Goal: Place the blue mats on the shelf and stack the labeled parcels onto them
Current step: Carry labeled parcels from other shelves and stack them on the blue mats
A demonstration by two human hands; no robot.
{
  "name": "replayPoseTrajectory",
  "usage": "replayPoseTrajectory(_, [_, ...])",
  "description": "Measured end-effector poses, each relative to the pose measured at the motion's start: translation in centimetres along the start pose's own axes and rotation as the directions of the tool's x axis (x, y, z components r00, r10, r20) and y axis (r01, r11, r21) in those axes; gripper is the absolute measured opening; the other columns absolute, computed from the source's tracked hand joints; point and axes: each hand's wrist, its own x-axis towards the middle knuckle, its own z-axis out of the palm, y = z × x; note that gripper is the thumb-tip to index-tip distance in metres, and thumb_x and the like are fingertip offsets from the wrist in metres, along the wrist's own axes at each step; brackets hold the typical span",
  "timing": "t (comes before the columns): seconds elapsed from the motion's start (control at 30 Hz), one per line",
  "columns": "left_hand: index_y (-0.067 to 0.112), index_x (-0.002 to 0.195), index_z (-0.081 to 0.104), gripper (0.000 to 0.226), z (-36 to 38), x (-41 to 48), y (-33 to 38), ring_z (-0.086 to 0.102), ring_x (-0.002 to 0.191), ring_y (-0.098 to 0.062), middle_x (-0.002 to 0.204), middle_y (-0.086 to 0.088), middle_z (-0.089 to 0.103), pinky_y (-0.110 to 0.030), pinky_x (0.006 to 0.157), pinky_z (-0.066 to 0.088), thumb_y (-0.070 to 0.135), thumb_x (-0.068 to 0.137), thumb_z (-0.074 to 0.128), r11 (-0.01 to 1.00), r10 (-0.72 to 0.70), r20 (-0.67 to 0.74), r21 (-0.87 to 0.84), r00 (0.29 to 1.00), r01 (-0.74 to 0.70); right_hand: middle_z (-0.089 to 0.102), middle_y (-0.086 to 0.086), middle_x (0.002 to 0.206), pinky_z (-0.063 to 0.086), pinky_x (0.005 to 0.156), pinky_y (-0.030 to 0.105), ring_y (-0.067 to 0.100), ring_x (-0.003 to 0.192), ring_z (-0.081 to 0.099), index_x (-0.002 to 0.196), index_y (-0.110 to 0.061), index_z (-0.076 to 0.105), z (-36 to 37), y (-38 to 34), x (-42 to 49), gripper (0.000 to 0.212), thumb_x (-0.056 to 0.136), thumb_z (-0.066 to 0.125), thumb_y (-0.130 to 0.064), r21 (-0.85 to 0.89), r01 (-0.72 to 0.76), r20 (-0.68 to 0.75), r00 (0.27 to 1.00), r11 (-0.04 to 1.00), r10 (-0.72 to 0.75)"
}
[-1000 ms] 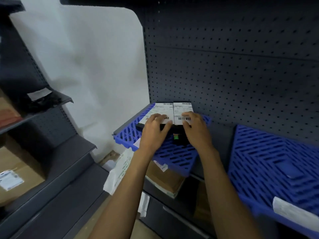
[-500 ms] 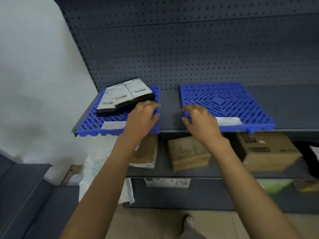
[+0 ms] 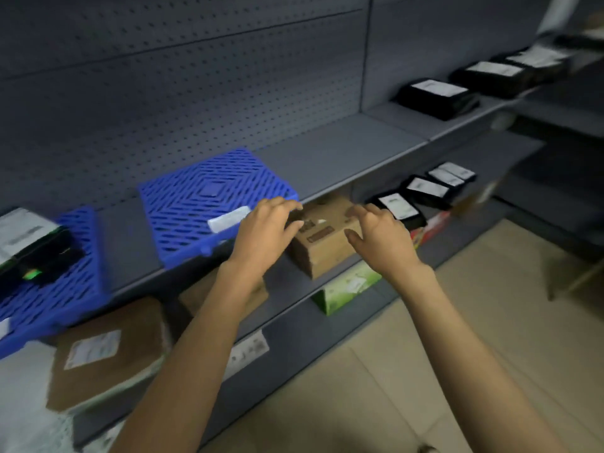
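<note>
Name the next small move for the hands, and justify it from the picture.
Probably reach right to the black parcels on the lower shelf. Both the left hand and the right hand are open and empty, and the second mat lies bare while the first mat already holds parcels.
</note>
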Motion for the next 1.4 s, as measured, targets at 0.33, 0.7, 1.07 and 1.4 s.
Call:
replayPoseTrajectory(0.33, [0.026, 0.124, 0.062, 0.034, 10.6, 9.8, 23.4, 0.056, 0.115, -0.025, 0.123, 0.003, 0.063, -0.039, 0.087, 0.050, 0.034, 0.091, 0.063, 0.962, 0.264, 0.070, -0.096, 0.962, -0.257, 0.055, 0.007, 0.124, 0.046, 0.087, 0.042, 0.034, 0.117, 0.052, 0.130, -0.018, 0.053, -8.2, 23.7, -3.9, 0.037, 0.095, 0.052, -0.030, -0.049, -0.277, -0.065, 0.960, 0.960, 0.273])
replayPoseTrajectory(0.7, [0.025, 0.125, 0.061, 0.033, 22.4, 20.3, 46.5, 0.056, 0.115, -0.023, 0.123, 0.001, 0.062, -0.037, 0.079, 0.049, 0.033, 0.094, 0.060, 0.884, 0.456, 0.147, -0.190, 0.878, -0.427, 0.057, 0.009, 0.126, 0.051, 0.089, 0.045, 0.033, 0.116, 0.055, 0.132, -0.017, 0.052, -16.1, 49.1, -5.7, 0.038, 0.097, 0.052, -0.031, -0.043, -0.465, -0.136, 0.880, 0.884, 0.456])
replayPoseTrajectory(1.07, [0.021, 0.125, 0.062, 0.032, 37.7, 32.8, 51.4, 0.060, 0.110, -0.025, 0.123, -0.002, 0.064, -0.033, 0.074, 0.045, 0.031, 0.094, 0.059, 0.889, 0.448, 0.237, -0.220, 0.862, -0.402, 0.059, 0.004, 0.129, 0.047, 0.089, 0.039, 0.030, 0.117, 0.056, 0.134, -0.023, 0.052, -10.1, 63.9, 3.8, 0.037, 0.098, 0.051, -0.032, -0.025, -0.519, 0.009, 0.854, 0.854, 0.520])
replayPoseTrajectory(1.4, [0.020, 0.129, 0.061, 0.037, 49.5, 45.4, 50.8, 0.061, 0.111, -0.027, 0.128, -0.005, 0.062, -0.037, 0.080, 0.052, 0.035, 0.095, 0.058, 0.946, 0.197, 0.340, -0.312, 0.919, -0.087, 0.062, -0.001, 0.127, 0.043, 0.093, 0.038, 0.027, 0.115, 0.059, 0.130, -0.025, 0.054, -6.3, 75.2, 16.3, 0.033, 0.098, 0.051, -0.033, -0.020, -0.604, 0.051, 0.795, 0.796, 0.605])
